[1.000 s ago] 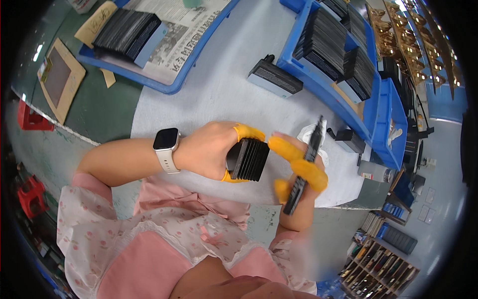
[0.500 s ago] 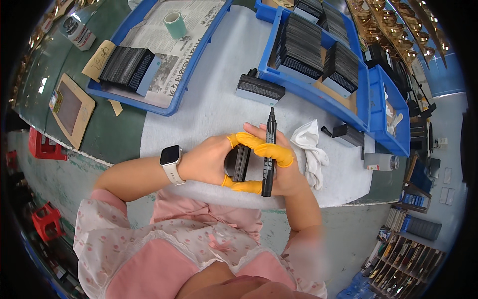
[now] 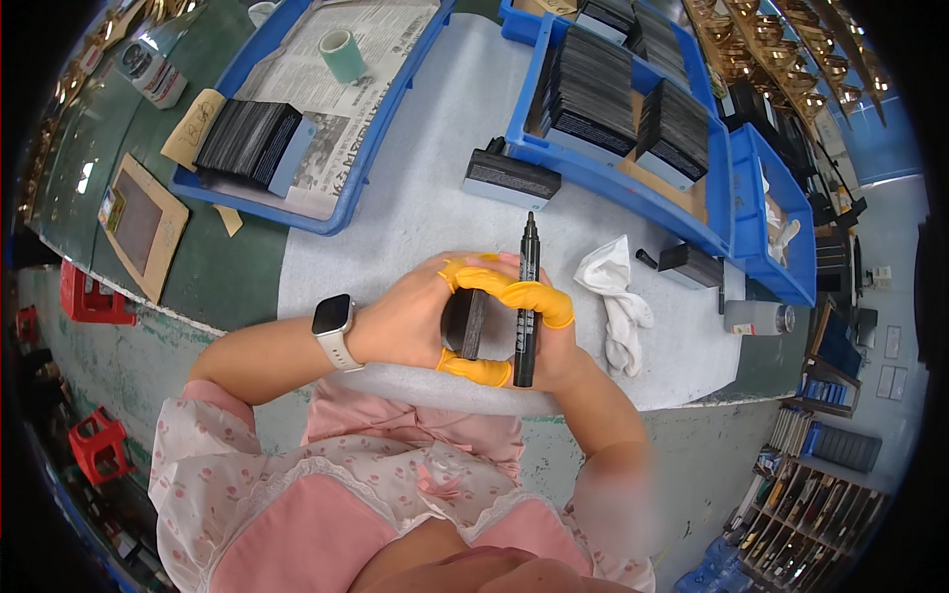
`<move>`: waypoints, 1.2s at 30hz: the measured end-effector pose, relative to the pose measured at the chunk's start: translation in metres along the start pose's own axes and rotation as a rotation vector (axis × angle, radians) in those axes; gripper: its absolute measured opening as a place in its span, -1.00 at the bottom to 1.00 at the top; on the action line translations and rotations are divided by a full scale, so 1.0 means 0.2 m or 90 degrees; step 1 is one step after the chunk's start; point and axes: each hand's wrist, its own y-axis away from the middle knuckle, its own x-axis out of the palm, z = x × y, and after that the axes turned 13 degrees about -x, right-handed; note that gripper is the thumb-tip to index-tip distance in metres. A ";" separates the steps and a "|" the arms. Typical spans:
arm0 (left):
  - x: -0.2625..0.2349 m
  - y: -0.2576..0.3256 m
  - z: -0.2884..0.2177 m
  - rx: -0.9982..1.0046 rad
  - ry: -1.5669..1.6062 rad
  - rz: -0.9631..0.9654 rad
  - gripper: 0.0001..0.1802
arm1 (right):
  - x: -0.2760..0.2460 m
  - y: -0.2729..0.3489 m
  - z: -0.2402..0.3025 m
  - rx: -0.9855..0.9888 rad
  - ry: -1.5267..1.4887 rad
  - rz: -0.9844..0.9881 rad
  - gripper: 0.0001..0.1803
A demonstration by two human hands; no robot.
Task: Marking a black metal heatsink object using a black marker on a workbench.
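My left hand (image 3: 397,316), with yellow finger cots on thumb and finger, curls around a small stack of dark flat plates (image 3: 473,324) held on edge above the white cloth. In my right hand (image 3: 558,346), also wearing yellow finger cots, is an uncapped black marker pen (image 3: 526,296), tip pointing away from me. My right fingers meet the left ones at the far and near ends of the stack; whether they also grip it is partly hidden. A block of similar dark plates (image 3: 512,180) with a light-blue face stands beyond my hands.
Blue trays (image 3: 618,193) with rows of dark plates lie far right. Another blue tray (image 3: 341,219), far left, holds plates, newspaper and a green tape roll (image 3: 342,56). A crumpled white glove (image 3: 621,306), a pen cap (image 3: 646,258) and a clear bottle (image 3: 759,317) lie right.
My hands, the stack and the marker have shifted slightly left. The stack now shows a narrower edge between my hands. The view has moved a little too.
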 end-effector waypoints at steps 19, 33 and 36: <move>-0.03 0.07 0.04 0.198 -0.295 -0.040 -0.41 | -0.03 0.02 0.03 0.176 -0.245 -0.142 -0.13; -0.03 0.05 0.03 -0.122 0.099 -0.076 -0.03 | -0.06 0.01 -0.04 0.095 0.007 -0.008 -0.04; -0.04 0.04 0.03 -0.108 0.055 -0.058 0.00 | -0.05 0.01 -0.05 0.103 0.039 0.069 -0.03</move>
